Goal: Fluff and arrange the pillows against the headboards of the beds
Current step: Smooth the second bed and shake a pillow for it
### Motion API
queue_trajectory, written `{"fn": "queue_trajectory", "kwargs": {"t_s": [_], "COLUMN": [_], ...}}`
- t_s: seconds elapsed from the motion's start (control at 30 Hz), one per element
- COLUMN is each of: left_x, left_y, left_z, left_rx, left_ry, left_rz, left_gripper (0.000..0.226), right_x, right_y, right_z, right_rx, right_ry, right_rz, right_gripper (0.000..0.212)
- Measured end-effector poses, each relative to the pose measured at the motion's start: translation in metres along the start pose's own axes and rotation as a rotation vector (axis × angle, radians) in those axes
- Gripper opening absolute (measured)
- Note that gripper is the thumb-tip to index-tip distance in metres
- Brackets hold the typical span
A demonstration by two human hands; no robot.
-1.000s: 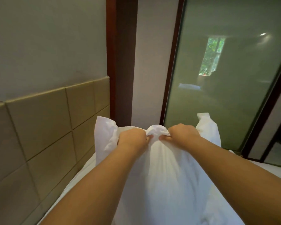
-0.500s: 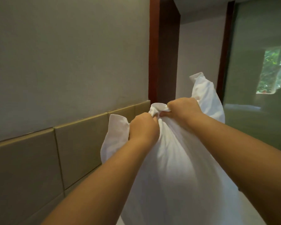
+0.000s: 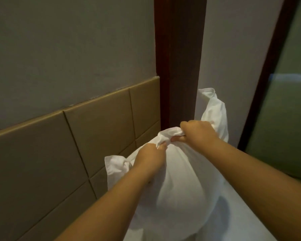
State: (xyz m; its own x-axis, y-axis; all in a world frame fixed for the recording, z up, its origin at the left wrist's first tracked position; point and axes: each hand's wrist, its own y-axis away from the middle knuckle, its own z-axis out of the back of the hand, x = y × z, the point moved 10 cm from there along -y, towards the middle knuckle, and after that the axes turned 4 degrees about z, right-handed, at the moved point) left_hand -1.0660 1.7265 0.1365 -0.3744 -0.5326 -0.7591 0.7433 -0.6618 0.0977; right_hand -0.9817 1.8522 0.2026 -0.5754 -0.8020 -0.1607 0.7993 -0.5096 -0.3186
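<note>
A white pillow (image 3: 179, 192) stands on end in front of me, bulging below my hands. Its top edge is bunched between both fists. My left hand (image 3: 149, 158) grips the gathered cloth on the left, and my right hand (image 3: 196, 132) grips it slightly higher on the right. Two loose corners of the pillowcase stick out, one at the lower left and one up at the right. The tan padded headboard (image 3: 97, 131) runs along the wall just left of the pillow. White bedding (image 3: 233, 220) lies under the pillow's base.
A dark wooden post (image 3: 179, 63) rises behind the pillow at the headboard's right end. A frosted glass panel (image 3: 285, 110) in a dark frame stands at the right. Grey wall fills the upper left.
Both hands have brought the pillow down and to the right, its base now low on the bed. The grip on the bunched top edge is unchanged.
</note>
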Motion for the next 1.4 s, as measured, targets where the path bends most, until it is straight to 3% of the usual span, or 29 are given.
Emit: {"fn": "queue_trajectory", "kwargs": {"t_s": [0.13,0.27,0.43,0.67,0.83,0.93,1.1,1.23,1.4], "left_x": [0.055,0.05,0.032,-0.02,0.004,0.007,0.033,0.062,0.07], "left_y": [-0.04,-0.072,-0.088,-0.111,-0.141,-0.163,-0.186,-0.181,-0.154], "left_z": [-0.061,-0.058,-0.056,-0.021,-0.012,0.013,0.083,0.098,0.088], "left_rx": [0.056,-0.015,0.053,-0.058,-0.136,-0.299,-0.549,-0.537,-0.469], "left_ry": [-0.099,-0.093,0.135,0.225,-0.182,-0.24,-0.377,-0.359,-0.817], "left_rz": [0.116,0.13,0.171,0.056,0.062,0.013,0.074,0.043,-0.147], "left_gripper": [0.051,0.051,0.046,0.043,0.047,0.034,0.022,0.023,0.013], "right_x": [0.003,-0.022,-0.057,-0.064,-0.038,-0.029,0.013,0.048,0.084], "right_y": [-0.003,-0.028,-0.04,-0.088,-0.106,-0.108,-0.108,-0.101,-0.093], "right_z": [-0.086,-0.11,-0.103,-0.058,-0.077,-0.088,-0.134,-0.155,-0.156], "right_rx": [0.005,0.008,0.186,0.003,-0.116,-0.138,0.061,0.152,0.144], "right_ry": [-0.013,-0.082,-0.254,-0.282,-0.427,-0.425,-0.409,-0.446,-0.461], "right_rz": [0.071,0.007,-0.063,-0.074,-0.032,-0.085,0.01,0.057,0.108], "right_gripper": [0.042,0.044,0.019,0.023,0.042,0.055,0.046,0.038,0.023]}}
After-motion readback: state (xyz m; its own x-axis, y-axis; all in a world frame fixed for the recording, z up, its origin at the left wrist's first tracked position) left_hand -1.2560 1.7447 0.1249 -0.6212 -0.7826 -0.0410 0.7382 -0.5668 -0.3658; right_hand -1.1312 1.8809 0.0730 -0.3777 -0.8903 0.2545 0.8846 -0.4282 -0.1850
